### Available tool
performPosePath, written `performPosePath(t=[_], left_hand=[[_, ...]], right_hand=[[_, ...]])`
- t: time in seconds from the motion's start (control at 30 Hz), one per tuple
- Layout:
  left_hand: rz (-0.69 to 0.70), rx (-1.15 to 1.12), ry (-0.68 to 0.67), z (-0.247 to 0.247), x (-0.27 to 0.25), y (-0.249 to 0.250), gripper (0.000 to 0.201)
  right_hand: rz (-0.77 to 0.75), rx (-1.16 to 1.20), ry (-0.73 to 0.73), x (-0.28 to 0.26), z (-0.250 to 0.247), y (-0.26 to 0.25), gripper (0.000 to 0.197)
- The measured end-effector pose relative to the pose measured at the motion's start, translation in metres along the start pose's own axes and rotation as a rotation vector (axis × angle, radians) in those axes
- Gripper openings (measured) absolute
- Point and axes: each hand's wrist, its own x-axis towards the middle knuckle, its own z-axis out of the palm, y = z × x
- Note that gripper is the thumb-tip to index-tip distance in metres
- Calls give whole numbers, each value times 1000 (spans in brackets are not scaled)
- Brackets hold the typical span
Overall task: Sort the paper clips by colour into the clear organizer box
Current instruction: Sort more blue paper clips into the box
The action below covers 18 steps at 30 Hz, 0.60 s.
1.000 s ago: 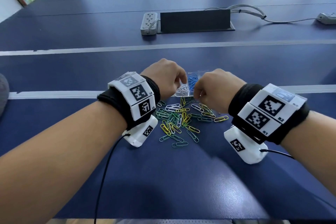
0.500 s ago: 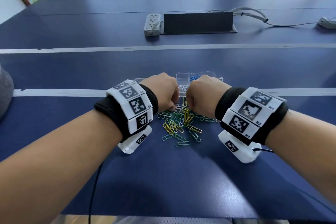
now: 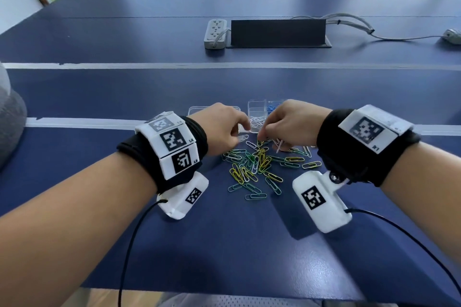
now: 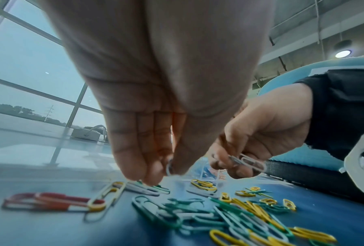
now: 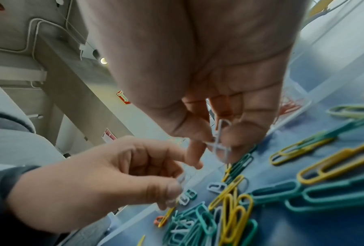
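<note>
Picking: we are back over the loose pile [image 3: 259, 167] on the blue worktop [image 3: 224, 244], both hands lower and nearer us than a second ago, when they sat up against the clear organizer box [image 3: 257, 107].
Left hand [image 3: 222, 129]: our grip is pinching one white clip [image 4: 168, 166] between thumb and fingers, just above the worktop.
Right hand [image 3: 291, 124]: our grip is pinching white clips [image 5: 219, 141], at least two, crossed over each other.
Box: it stands just beyond our knuckles; white clips [image 3: 258, 121] lie in the middle compartment, blue clips [image 3: 273, 108] in the one to its right.
Pile: green, yellow and a few white clips remain, tangled; red clips [image 4: 50, 199] show at its left edge in the left wrist view.
Meaning: we judge the last drop is done and a fresh white round is in hand; much sorting is left.
</note>
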Motion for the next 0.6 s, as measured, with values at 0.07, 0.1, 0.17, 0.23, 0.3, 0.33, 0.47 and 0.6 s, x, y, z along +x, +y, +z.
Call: performPosePath(t=[0.07, 0.1, 0.17, 0.23, 0.3, 0.33, 0.47, 0.6], left_hand=[[-18, -5, 9, 0, -1, -2, 28], [-29, -17, 11, 0, -2, -3, 26], [-57, -41, 19, -1, -4, -6, 20], [-91, -40, 37, -2, -5, -8, 16], [-142, -66, 49, -3, -6, -11, 16], [-171, -91, 46, -4, -6, -13, 17], [-229, -151, 49, -7, -9, -21, 19], [-170, -59, 41, -7, -15, -30, 9]], right_hand=[[-6, 39, -23, 3, 3, -7, 27], [-8, 39, -34, 4, 5, -10, 28], [-30, -52, -32, 6, 10, -16, 27], [-74, -213, 24, 7, 14, -19, 28], [-95, -340, 78, 8, 18, -22, 26], [-104, -391, 91, 10, 21, -24, 24], [-122, -520, 96, 13, 26, -29, 19], [-120, -566, 77, 11, 28, -31, 14]])
